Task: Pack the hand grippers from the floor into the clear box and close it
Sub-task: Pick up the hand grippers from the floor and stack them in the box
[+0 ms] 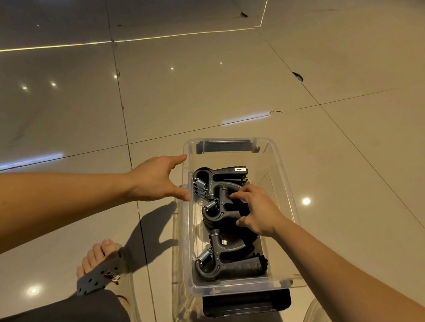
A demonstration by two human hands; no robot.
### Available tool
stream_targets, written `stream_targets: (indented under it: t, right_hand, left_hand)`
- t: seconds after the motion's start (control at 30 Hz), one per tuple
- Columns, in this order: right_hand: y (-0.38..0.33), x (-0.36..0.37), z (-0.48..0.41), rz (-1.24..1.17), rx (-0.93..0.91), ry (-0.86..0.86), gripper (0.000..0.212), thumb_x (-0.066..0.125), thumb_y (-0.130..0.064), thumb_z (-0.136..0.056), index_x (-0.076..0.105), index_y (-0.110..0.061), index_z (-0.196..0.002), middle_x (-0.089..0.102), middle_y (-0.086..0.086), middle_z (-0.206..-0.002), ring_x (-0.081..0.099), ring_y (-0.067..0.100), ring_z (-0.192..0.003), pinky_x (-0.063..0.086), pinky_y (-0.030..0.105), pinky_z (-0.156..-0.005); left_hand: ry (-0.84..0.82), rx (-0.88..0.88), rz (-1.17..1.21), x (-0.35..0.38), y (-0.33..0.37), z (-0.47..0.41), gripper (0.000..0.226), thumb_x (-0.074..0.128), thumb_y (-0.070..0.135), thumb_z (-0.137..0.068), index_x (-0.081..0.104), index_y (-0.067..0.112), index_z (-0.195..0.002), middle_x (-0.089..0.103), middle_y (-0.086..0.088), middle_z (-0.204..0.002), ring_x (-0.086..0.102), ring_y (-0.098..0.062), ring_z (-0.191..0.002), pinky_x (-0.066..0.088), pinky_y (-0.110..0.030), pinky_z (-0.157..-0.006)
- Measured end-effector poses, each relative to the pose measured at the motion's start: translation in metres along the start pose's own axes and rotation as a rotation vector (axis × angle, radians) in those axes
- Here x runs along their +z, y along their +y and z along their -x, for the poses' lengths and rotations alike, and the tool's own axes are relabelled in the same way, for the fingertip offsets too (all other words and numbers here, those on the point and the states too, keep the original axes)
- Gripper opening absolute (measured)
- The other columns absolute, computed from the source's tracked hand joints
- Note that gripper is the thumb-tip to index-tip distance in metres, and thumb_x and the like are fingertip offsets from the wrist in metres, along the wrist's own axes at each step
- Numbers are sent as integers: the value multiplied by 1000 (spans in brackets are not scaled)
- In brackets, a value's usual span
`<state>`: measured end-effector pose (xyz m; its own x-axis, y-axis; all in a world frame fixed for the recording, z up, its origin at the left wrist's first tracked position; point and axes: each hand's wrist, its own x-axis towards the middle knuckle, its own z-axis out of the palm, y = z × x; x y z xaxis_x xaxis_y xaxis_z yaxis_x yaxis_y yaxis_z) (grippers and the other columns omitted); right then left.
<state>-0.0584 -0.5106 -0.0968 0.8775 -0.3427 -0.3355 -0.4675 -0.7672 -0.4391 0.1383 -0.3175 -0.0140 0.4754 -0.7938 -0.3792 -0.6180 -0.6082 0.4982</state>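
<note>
Three black hand grippers with steel springs (229, 268) lie in a row inside the clear plastic box (287, 178), which stands uncovered on the glossy beige tiled floor (195, 82). Our right hand (260, 214) reaches into the box, fingers and thumb curled round the handles of the middle gripper (214, 213). Our left hand (154, 179) is spread with straight fingers at the box's left wall, holding nothing. Beside the box our foot wears a grey perforated sandal (100, 278).
</note>
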Motion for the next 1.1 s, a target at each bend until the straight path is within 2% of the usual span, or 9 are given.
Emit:
stream_targets:
  t: [0.23,0.4,0.53,0.8,0.93,1.0,1.1]
  right_hand:
    - [-1,5,1,-79,54,29,73,86,-17,-75,57,-23,-141,45,0,-139,39,19,-132,38,31,-111]
    - [-3,12,5,-98,121,81,69,80,-9,-77,57,-25,-141,35,2,-150,31,23,-141,32,32,-118]
    - [-4,11,7,-155,187,68,69,73,-1,-80,56,-29,-141,34,4,-147,32,26,-139,34,35,-117]
    - [-3,8,8,-117,175,27,71,78,-11,-82,52,-31,-145,36,3,-144,34,26,-135,33,36,-117]
    - [-7,4,9,-94,199,12,77,80,-14,-80,47,-29,-148,31,7,-151,32,31,-141,34,40,-118]
    - [-15,-3,11,-98,211,54,80,80,-17,-79,44,-26,-150,29,9,-154,31,32,-143,34,41,-118]
    - [-38,-19,16,-95,183,167,72,76,-18,-81,48,-20,-147,39,10,-147,37,29,-139,36,36,-116]
  left_hand:
    - [0,-9,9,1,-2,-1,111,84,49,-74,20,20,-160,36,-4,-161,38,-22,-145,32,-35,-116]
    - [-3,-11,19,2,-1,0,109,83,46,-76,20,20,-160,35,-4,-162,37,-22,-146,31,-34,-116]
    - [-8,-15,9,2,-3,-1,110,83,48,-75,19,21,-161,35,-4,-162,37,-22,-146,30,-34,-117]
    - [-17,-23,4,2,-3,-1,111,83,50,-75,18,21,-161,35,-4,-162,39,-23,-144,32,-35,-116]
    - [-29,-26,8,1,-1,2,111,83,49,-75,18,21,-161,31,-2,-164,36,-23,-146,31,-34,-117]
    - [-32,-31,18,-3,-1,6,109,83,49,-76,20,21,-161,31,-2,-164,36,-23,-146,31,-35,-117]
    - [-8,-32,41,-18,-1,21,101,82,46,-79,26,20,-159,36,-1,-161,40,-22,-143,36,-36,-115]
